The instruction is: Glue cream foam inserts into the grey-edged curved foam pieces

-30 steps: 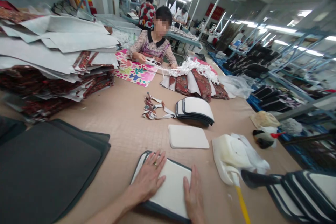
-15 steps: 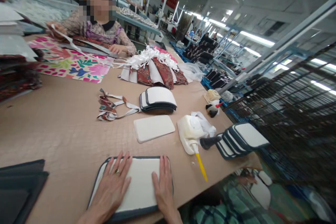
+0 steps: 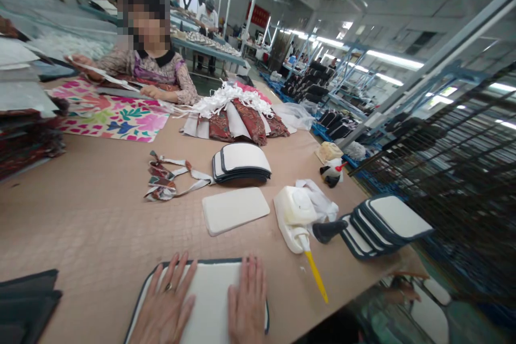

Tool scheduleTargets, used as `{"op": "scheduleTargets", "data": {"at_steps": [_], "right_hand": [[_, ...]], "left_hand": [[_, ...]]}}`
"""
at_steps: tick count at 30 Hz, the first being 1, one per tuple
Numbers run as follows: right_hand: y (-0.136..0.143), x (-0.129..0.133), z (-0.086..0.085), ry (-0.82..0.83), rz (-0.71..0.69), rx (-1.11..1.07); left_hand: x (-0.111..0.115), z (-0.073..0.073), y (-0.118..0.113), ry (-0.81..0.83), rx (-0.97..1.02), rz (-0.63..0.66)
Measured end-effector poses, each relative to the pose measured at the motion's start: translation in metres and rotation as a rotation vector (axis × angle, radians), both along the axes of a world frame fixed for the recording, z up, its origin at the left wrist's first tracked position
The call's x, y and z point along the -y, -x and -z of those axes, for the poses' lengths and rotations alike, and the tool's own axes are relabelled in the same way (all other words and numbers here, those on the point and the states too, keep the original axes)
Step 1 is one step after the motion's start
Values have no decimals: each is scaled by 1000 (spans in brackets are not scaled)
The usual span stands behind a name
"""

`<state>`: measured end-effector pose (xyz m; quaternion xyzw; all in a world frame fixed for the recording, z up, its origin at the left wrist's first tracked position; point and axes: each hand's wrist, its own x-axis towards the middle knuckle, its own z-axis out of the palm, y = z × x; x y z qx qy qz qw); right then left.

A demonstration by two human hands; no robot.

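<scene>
A white panel with a dark edge (image 3: pixel 212 301) lies at the bottom centre. My left hand (image 3: pixel 167 301), with a ring on one finger, rests flat on its left part, fingers spread. Flat along the panel's right edge lies my right hand (image 3: pixel 247 301), its fingers side by side and the thumb apart. Neither hand grips anything. Beyond them are a plain white rounded piece (image 3: pixel 236 210) and a stack of curved white pieces with dark edges (image 3: pixel 245 164). A white bottle with a yellow nozzle (image 3: pixel 296 207) lies to the right.
Dark panels (image 3: pixel 28 301) lie at the left of the brown table (image 3: pixel 92 215). More edged pieces (image 3: pixel 397 217) are stacked at the right edge. Across the table a person (image 3: pixel 157 70) handles a white strip. Fabric strips (image 3: pixel 161 177) and patterned bundles (image 3: pixel 237 118) lie between.
The table and its objects appear lower in view. Both hands stay flat on the panel, my right hand slightly turned. The person across has shifted the white strip.
</scene>
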<state>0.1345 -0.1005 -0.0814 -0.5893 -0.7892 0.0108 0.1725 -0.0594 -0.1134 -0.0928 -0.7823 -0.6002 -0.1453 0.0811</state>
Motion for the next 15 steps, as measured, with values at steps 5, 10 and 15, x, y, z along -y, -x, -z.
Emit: {"op": "scheduleTargets", "data": {"at_steps": [5, 10, 15], "right_hand": [[21, 5, -11, 82, -238, -54], [-23, 2, 14, 104, 52, -102], [-29, 3, 42, 11, 67, -175]], "left_hand": [[1, 6, 4, 29, -11, -27], [-1, 6, 0, 82, -9, -65], [-20, -12, -50, 63, 39, 90]]}}
